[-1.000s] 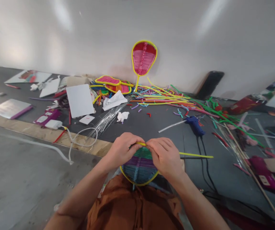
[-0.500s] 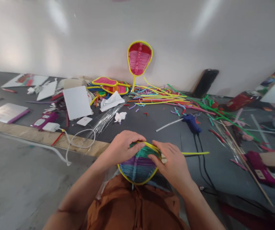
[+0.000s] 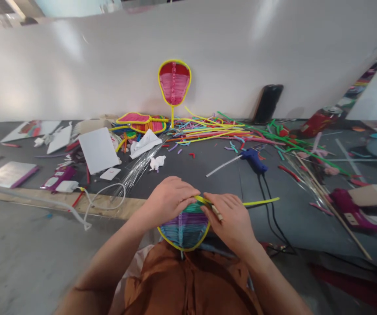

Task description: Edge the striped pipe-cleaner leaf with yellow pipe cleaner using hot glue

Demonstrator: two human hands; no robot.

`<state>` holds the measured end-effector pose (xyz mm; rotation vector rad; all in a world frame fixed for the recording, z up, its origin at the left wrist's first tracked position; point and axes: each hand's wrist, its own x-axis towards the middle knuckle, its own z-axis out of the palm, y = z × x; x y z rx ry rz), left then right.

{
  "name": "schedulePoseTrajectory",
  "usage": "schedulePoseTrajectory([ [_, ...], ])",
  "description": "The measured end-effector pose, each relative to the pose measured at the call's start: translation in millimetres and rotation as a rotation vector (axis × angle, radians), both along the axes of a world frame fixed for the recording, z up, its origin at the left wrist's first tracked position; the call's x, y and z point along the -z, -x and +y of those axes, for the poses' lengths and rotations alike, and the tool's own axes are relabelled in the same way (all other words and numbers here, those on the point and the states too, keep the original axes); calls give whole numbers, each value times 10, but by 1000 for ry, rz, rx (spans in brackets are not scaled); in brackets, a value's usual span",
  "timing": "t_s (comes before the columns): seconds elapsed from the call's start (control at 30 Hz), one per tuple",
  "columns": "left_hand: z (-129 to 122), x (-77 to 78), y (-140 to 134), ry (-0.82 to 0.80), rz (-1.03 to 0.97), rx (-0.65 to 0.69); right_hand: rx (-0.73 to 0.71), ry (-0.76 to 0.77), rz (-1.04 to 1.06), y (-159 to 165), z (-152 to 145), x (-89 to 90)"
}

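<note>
Close to my body is a rounded pipe-cleaner piece (image 3: 184,229), striped in teal, purple and blue with a yellow rim. My left hand (image 3: 172,197) pinches its upper edge from the left, thumb below and fingers over the top. From the right, my right hand (image 3: 229,214) grips the same edge, where a yellow pipe cleaner (image 3: 261,201) runs under the fingers and sticks out to the right. A small pale stick-like thing shows between the right thumb and fingers. My fingers cover much of the upper rim.
A pink piece with yellow rim (image 3: 174,83) stands against the white board. Loose pipe cleaners (image 3: 214,130) lie behind. A blue glue gun (image 3: 254,160) with its cable lies right of centre, near a leaning phone (image 3: 267,104) and a red can (image 3: 321,121). Papers (image 3: 98,150) lie left.
My view has tilted and shifted slightly, so the table things sit further left. Both hands stay on the striped piece's upper edge; the right fingers now cover more of the yellow rim.
</note>
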<state>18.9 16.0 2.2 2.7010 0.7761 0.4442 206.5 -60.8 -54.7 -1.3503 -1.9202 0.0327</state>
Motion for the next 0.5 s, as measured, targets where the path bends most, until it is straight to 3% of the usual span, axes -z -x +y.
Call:
schedulePoseTrajectory([
  [0.2,19,41,5,-4,-27,-31,8,-16,32,-23,-30,26],
  [0.5,-21,1,241,157,-71,-167,-38,-11,51,119,-46,53],
])
